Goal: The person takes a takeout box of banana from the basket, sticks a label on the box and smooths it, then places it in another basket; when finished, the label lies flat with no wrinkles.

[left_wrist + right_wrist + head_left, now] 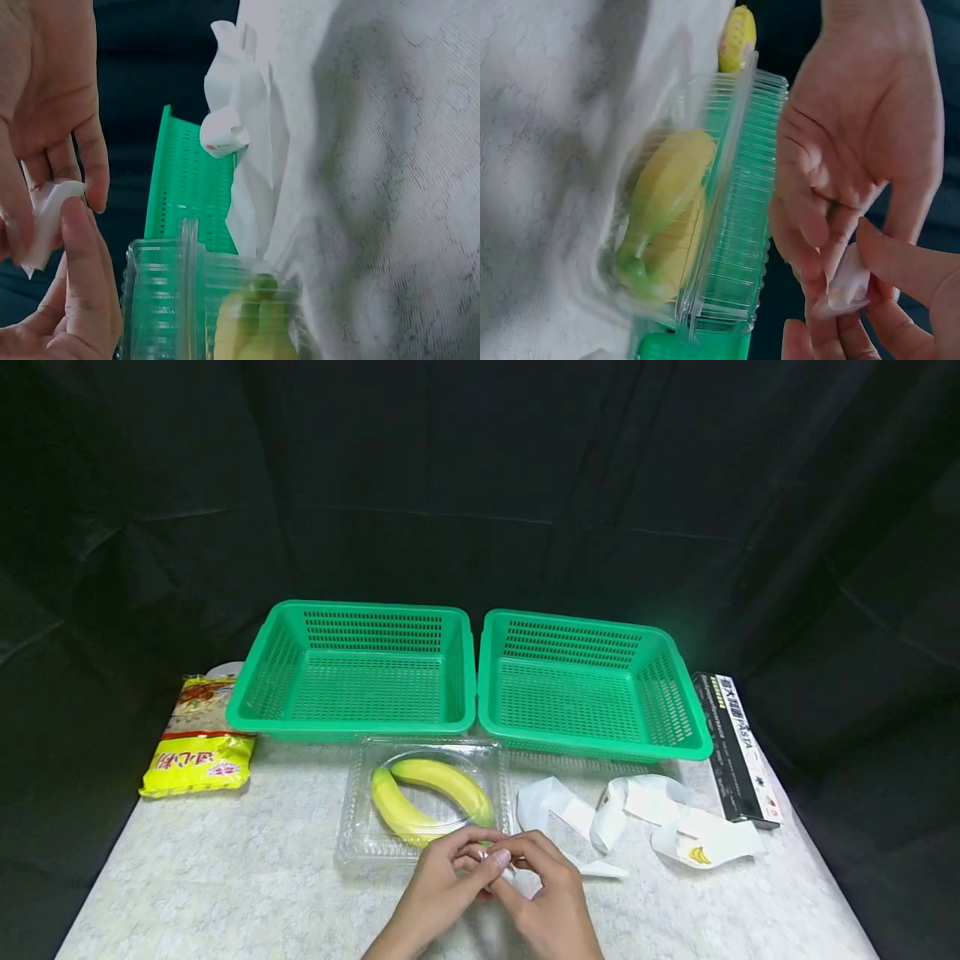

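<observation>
Both hands meet in front of a clear plastic clamshell box, with two yellow bananas inside it. The left hand pinches a small folded piece of white paper between thumb and fingers. From the other side, the right hand pinches the same paper, thumb and fingertips on it in the right wrist view. Fingers hide most of the paper in the head view. A curling strip of white label paper lies right of the box, with a small banana picture at one end.
Two green baskets stand side by side behind the box. At the left is a yellow food packet. A long black-and-white pasta box lies at the right edge of the patterned tablecloth. Dark cloth hangs behind.
</observation>
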Demonstrator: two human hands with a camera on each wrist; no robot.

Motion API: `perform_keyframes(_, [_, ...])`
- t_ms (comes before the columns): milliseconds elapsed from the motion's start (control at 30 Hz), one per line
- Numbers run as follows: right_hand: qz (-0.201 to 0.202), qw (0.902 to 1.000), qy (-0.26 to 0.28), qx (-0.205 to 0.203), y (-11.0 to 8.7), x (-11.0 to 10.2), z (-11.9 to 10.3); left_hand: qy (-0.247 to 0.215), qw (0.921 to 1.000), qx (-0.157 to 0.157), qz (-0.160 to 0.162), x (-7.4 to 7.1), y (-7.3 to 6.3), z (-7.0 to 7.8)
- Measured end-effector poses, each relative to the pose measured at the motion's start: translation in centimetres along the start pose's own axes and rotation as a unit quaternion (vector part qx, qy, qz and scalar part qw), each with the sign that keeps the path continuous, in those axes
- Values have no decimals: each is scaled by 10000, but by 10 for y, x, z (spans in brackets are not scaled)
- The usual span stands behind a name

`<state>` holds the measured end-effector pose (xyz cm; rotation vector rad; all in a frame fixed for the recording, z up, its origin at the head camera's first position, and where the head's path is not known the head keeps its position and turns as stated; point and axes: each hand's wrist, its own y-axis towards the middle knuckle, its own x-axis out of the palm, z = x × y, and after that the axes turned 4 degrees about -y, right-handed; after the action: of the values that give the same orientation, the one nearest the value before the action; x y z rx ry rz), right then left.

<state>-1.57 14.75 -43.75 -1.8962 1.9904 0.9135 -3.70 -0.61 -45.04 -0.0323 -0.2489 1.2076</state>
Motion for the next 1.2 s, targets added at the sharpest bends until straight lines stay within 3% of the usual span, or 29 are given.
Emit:
perform_keyframes(333, [-362, 9921, 985, 688, 3, -4, 0, -698, 9975, 48, -139, -11, 1, 2])
perform_keyframes(467, [-436, 9846, 1258, 1133, 5, -5, 0, -665, 9975, 156, -162, -13, 2, 2])
perform_keyframes(700, [-420, 9679, 1661, 1836, 6, -7, 3, -136, 9987, 180, -457, -14, 1, -2])
perform_keyframes(1200, [-292, 9647, 1727, 1965, 8, -5, 5, -47, 9978, 430, -507, -17, -1, -5])
